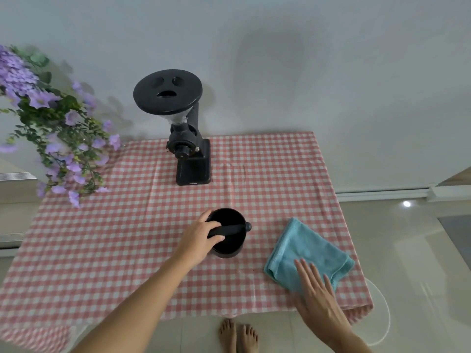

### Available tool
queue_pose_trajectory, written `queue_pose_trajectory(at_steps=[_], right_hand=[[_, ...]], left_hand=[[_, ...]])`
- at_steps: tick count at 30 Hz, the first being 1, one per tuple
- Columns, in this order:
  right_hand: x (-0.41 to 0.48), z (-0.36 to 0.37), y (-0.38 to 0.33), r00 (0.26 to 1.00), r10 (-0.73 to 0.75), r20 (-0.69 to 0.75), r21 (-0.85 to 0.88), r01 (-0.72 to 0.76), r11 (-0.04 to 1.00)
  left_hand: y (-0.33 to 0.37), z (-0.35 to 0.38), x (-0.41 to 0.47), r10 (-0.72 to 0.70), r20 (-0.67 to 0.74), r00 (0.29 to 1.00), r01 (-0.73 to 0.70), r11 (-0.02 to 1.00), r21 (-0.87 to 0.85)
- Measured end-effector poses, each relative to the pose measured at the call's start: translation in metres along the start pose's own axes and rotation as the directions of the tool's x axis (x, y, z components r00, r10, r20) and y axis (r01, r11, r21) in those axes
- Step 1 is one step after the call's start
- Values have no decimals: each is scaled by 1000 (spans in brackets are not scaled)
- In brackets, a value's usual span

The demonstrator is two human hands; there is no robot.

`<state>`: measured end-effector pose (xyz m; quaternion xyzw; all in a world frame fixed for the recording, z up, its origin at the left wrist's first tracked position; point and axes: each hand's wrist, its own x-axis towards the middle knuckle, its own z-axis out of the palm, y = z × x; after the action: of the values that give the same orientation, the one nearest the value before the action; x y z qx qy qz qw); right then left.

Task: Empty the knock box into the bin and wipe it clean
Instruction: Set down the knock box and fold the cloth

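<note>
The box (pixel 229 233) on the counter (pixel 127 238) is gripped at its bar by the left hand (pixel 201 238), the right hand (pixel 316 294) is laid flat and wide on the cloth (pixel 308 250) beside it, so lifting and tipping are likely needed next.

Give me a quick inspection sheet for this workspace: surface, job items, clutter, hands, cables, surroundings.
Surface: table under a pink checked tablecloth, some creases.
Job items: black knock box upright near the front edge, bar across the top; contents not discernible. Blue cloth folded to its right. Bin: nothing seen.
Clutter: black coffee grinder at the back; purple flowers overhanging the back left corner.
Hands: left hand gripping the knock box bar; right hand flat, open, over the cloth's near edge.
Cables: nothing seen.
Surroundings: plain wall, pale tiled floor, bare feet below the table edge.
</note>
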<state>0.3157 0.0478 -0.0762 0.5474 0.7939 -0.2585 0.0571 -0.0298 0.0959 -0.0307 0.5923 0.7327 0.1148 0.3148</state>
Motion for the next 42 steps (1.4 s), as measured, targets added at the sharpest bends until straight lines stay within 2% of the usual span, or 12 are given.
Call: queue_pose_trajectory(at_steps=[7, 12, 14, 16, 18, 20, 22, 27, 31, 36, 38, 42], right_hand=[[24, -19, 48, 938, 305, -162, 213, -268, 940], [47, -44, 74, 781, 614, -115, 468, -503, 727], [49, -52, 83, 724, 685, -84, 487, -570, 662], [46, -54, 87, 650, 759, -31, 549, -624, 556], [40, -47, 86, 609, 793, 30, 605, -642, 471], [35, -38, 82, 594, 800, 86, 685, -618, 385], [36, -35, 82, 584, 805, 100, 728, -595, 341], [57, -45, 92, 650, 750, 122, 703, -590, 396], [61, -43, 95, 685, 726, 57, 705, -542, 456], [40, -32, 90, 767, 605, 214, 898, -398, 187], [35, -28, 90, 770, 606, 200, 882, -411, 230], [29, -20, 80, 768, 640, 12, 800, -391, 454]], left_hand=[[-15, 9, 0, 35, 0, 999, -35, 999, -36], [-17, 11, -3, 40, -1, 999, -40, 999, 0], [-9, 8, -14, 46, -145, 988, -47, 999, -1], [8, 6, -30, 158, -423, 893, -177, 984, -6], [37, 15, -47, 274, -533, 800, -357, 932, -57], [70, 41, -55, 369, -416, 831, -457, 879, -133], [102, 71, -49, 350, -197, 916, -389, 895, -220], [145, 112, 19, 129, 97, 987, -111, 979, -173], [148, 129, 54, -86, 210, 974, 97, 994, -45], [122, 141, 47, -113, 277, 954, 110, 994, 26], [113, 142, 37, -13, 268, 963, 17, 1000, -14], [91, 145, 30, 176, 353, 919, -129, 980, -153]])
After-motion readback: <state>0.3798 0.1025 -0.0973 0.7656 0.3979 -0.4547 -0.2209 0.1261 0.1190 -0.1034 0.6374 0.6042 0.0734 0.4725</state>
